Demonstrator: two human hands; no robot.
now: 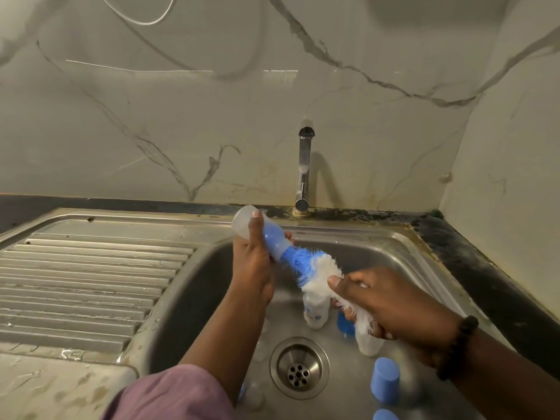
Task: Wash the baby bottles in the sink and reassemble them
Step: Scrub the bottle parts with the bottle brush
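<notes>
Left hand [253,262]: grips translucent plastic baby bottle [257,230], tilted. Right hand [391,301]: clasps blue-and-white bristle bottle brush [312,265], tip inside bottle. Steel sink [403,253]; blue cap [385,381] at 5 o'clock.

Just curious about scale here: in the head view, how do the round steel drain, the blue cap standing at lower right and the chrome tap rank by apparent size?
1. Chrome tap, tallest.
2. Round steel drain.
3. Blue cap.
The drain and cap sit nearer the camera, so true sizes stay unsure.
</notes>
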